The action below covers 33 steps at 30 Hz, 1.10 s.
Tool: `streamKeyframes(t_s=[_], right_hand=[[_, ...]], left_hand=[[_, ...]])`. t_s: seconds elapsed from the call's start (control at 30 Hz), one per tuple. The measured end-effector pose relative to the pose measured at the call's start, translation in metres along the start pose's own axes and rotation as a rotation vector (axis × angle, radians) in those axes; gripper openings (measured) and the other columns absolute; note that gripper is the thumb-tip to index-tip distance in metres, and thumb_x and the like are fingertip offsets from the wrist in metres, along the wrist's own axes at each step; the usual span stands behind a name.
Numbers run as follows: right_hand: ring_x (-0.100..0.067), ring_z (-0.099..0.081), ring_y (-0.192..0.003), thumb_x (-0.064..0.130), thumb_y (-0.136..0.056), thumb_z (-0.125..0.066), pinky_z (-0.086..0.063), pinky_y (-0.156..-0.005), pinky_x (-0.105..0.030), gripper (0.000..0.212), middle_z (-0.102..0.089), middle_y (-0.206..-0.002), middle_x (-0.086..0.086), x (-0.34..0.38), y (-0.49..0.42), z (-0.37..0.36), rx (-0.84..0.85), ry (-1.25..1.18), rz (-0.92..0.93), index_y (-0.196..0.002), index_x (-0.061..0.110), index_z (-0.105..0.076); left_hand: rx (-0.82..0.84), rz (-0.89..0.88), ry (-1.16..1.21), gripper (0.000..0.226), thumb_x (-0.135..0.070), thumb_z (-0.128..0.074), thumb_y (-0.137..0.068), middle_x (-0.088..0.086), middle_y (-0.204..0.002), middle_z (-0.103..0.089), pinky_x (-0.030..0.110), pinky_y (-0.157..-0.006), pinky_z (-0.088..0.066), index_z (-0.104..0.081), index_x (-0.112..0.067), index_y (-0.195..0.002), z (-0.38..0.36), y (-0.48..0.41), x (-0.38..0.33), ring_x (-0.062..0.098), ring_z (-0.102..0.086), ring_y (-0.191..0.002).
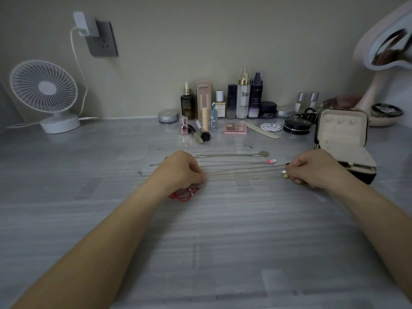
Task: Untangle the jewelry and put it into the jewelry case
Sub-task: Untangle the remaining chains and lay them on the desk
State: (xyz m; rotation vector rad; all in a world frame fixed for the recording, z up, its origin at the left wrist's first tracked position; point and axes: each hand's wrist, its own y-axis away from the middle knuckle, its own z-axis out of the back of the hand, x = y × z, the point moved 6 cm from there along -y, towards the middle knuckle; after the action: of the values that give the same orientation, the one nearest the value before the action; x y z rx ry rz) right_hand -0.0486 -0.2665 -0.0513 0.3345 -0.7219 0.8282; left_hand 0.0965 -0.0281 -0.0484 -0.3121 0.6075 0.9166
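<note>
- While stretched straight across the grey tabletop (223,230), pinched at both ends: thin necklace chain (243,173), pale metal, very fine links, running left to right between the hands; seemingly more than one strand, count unclear.
- Left hand (180,170): fingers curled down, tips pinching the chain's left end low against the table.
- Right hand (312,168): fingers curled, gripping the chain's right end; small yellowish pendant (284,172) showing at the fingertips.
- Laid parallel just beyond, lying apart: silver chain with round disc pendant (264,153); silver chain with pink charm (271,161).
- Red cord bracelet (185,194): bunched in loose loops, small pale beads on it, touching the near side of the left hand.
- Jewelry case (344,139): dark outside, beige lining, lid standing open, at the right, just beyond the right hand; compartments visible, contents not discernible.
- Against the back wall: row of cosmetics bottles (243,97), white desk fan (44,90) at far left.
</note>
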Motion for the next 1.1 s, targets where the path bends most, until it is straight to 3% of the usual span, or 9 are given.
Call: streamKeyframes(t_s=[0.2, 0.33, 0.4, 0.53, 0.7, 0.87, 1.0, 1.1], right_hand=[[-0.02, -0.06, -0.067, 0.005, -0.078, -0.063, -0.035, -0.047, -0.023, 0.017, -0.071, -0.072, -0.014, -0.001, -0.002, 0.0, -0.007, -0.018, 0.01, -0.064, 0.013, -0.069], [-0.019, -0.059, -0.065, 0.008, -0.08, -0.063, -0.034, -0.044, -0.022, 0.019, -0.07, -0.07, -0.011, -0.003, -0.005, 0.0, -0.018, -0.023, 0.012, -0.064, 0.015, -0.068], [-0.02, -0.057, -0.063, 0.008, -0.08, -0.064, -0.034, -0.044, -0.021, 0.02, -0.069, -0.065, -0.009, -0.005, -0.006, 0.0, -0.025, -0.027, 0.01, -0.062, 0.016, -0.067], [-0.023, -0.056, -0.063, 0.007, -0.08, -0.063, -0.036, -0.047, -0.023, 0.021, -0.067, -0.061, -0.008, -0.005, -0.006, 0.0, -0.027, -0.032, 0.016, -0.06, 0.015, -0.067], [-0.021, -0.047, -0.05, 0.007, -0.079, -0.063, -0.035, -0.046, -0.023, 0.021, -0.061, -0.047, -0.001, -0.006, -0.007, 0.003, -0.046, -0.016, 0.027, -0.06, 0.013, -0.067], [-0.013, -0.044, -0.048, 0.01, -0.077, -0.067, -0.039, -0.041, -0.017, 0.016, -0.057, -0.046, 0.01, -0.004, -0.009, 0.003, -0.075, 0.07, 0.058, -0.063, 0.017, -0.066], [-0.019, -0.054, -0.069, 0.016, -0.078, -0.068, -0.041, -0.067, -0.025, 0.01, -0.06, -0.067, 0.001, 0.003, -0.006, 0.005, -0.131, 0.095, 0.123, -0.07, 0.022, -0.065], [-0.018, -0.054, -0.07, 0.017, -0.08, -0.067, -0.039, -0.071, -0.024, 0.006, -0.058, -0.065, 0.003, 0.009, -0.001, 0.006, -0.152, 0.021, 0.172, -0.076, 0.021, -0.067]], left_hand=[[0.015, 0.024, 0.082, 0.013, -0.01, -0.059, -0.087, 0.006, -0.066, -0.065, 0.032, -0.065, -0.054, -0.065, -0.015, -0.076, 0.005, 0.002, 0.001, 0.02, -0.061, -0.063], [0.035, 0.06, 0.132, 0.011, -0.008, -0.056, -0.089, 0.009, -0.069, -0.064, 0.025, -0.049, -0.047, -0.066, -0.011, -0.084, 0.008, 0.002, 0.003, 0.018, -0.055, -0.054], [0.033, 0.075, 0.158, 0.01, -0.008, -0.056, -0.089, 0.012, -0.076, -0.066, 0.023, -0.046, -0.046, -0.065, -0.012, -0.085, 0.011, 0.003, 0.003, 0.019, -0.057, -0.056], [0.007, 0.079, 0.152, 0.009, -0.007, -0.057, -0.088, 0.012, -0.075, -0.065, 0.016, -0.036, -0.04, -0.066, -0.009, -0.088, 0.018, 0.005, 0.004, 0.011, -0.051, -0.043], [-0.011, 0.029, 0.002, 0.008, -0.014, -0.06, -0.087, 0.003, -0.079, -0.065, 0.014, -0.038, -0.038, -0.067, -0.014, -0.09, 0.033, 0.007, 0.005, 0.009, -0.052, -0.055], [0.142, 0.0, -0.175, 0.004, -0.02, -0.07, -0.08, -0.008, -0.073, -0.059, 0.016, -0.044, -0.035, -0.069, -0.022, -0.082, 0.034, 0.013, 0.008, 0.006, -0.047, -0.055], [0.191, -0.042, -0.18, 0.012, -0.026, -0.075, -0.076, -0.009, -0.074, -0.056, 0.018, -0.047, -0.035, -0.069, -0.019, -0.084, 0.028, 0.016, 0.005, 0.005, -0.048, -0.059], [0.22, -0.05, -0.192, 0.024, -0.037, -0.079, -0.069, -0.008, -0.078, -0.058, 0.022, -0.057, -0.043, -0.067, -0.02, -0.082, 0.017, 0.018, -0.001, 0.01, -0.055, -0.073]])
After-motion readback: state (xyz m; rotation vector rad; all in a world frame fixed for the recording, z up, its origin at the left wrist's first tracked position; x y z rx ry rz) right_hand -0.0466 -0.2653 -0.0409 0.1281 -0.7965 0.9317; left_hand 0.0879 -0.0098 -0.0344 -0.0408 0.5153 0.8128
